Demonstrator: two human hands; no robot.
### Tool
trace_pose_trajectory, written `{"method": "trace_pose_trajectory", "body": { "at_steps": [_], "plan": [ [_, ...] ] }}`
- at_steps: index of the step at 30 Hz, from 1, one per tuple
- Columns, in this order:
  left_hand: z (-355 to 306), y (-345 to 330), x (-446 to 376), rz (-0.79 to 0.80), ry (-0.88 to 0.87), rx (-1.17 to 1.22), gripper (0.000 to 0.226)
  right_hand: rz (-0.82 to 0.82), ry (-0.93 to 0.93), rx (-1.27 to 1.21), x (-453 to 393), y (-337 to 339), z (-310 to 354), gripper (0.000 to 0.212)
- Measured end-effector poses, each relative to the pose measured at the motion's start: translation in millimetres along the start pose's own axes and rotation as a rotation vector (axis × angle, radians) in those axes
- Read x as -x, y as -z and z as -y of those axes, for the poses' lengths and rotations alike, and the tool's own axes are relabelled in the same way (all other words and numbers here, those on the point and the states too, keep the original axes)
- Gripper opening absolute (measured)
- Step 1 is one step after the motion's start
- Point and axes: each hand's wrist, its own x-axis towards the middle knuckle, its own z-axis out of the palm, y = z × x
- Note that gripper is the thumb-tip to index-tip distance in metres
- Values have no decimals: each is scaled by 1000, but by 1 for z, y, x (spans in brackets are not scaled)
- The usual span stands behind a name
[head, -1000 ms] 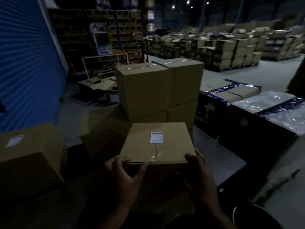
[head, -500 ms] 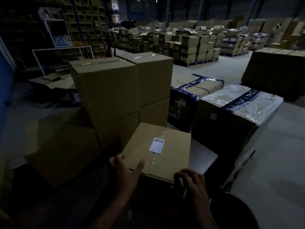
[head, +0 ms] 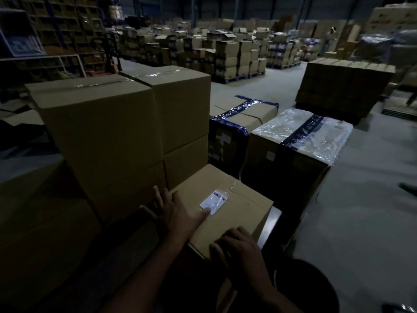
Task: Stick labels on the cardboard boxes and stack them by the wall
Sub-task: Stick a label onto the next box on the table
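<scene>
CHANGE: left hand (head: 174,211) had shifted from the near edge onto the top of the labelled box (head: 228,213), fingers spread flat, thumb at the label (head: 214,201) | right hand (head: 237,247) curled over near-right corner, gripping | BOX: low, near, right of the tall stack (head: 101,136) | MEANING: label likely being pressed down; stacking not begun

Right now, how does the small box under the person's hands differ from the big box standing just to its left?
The small box sits low, while the big box rises well above it, stacked on another carton. The small box carries a white label on top; the big box shows none on the faces in view. The left hand and right hand rest on the small box; nothing touches the big box's top. Both are plain brown cardboard, taped shut.
</scene>
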Motion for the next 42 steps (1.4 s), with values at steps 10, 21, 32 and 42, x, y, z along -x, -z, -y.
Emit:
{"method": "trace_pose_trajectory", "body": {
  "at_steps": [10,21,32,42],
  "plan": [
    [-8,-6,-10,-36,-12,-122,124,162,-143,43,-97,-13,-68,27],
    [-12,-1,-11,-36,13,-117,118,330,-201,-378,-131,-10,-99,23],
    [-14,2,-10,-19,18,-138,119,381,-140,-445,-129,-13,-111,20],
    [-8,-1,-10,-1,19,-127,125,352,-159,-466,-125,-14,-108,24]
  ]
}}
